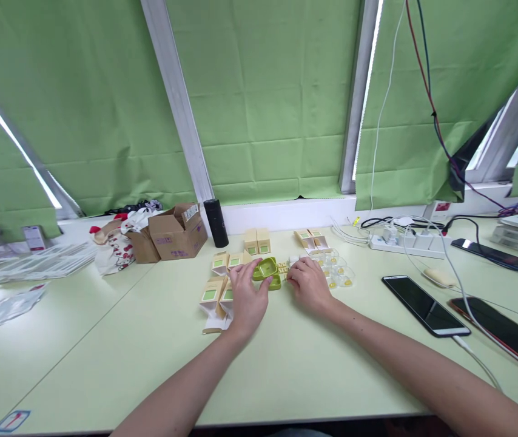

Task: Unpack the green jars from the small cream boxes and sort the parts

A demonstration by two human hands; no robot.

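My left hand (pixel 250 297) has its fingers around a small green square tray (pixel 268 267), thumb at its near side and fingertips at its far left edge. Another green piece (pixel 275 282) lies just under and in front of it. My right hand (pixel 307 282) rests right of the tray with fingers pressed together; what they hold, if anything, is too small to name. Small yellowish pieces (pixel 282 267) lie between the hands. Clear round cups with yellow contents (pixel 343 273) stand right of my right hand. Cream boxes with green windows (pixel 210 294) stand left of and behind my left hand.
At the back are an open cardboard box (pixel 174 237), a black bottle (pixel 216 223) and a patterned bag (pixel 116 252). On the right lie a phone (pixel 423 303), a power strip (pixel 407 244) and cables. Flat plastic packs (pixel 45 263) lie at the left.
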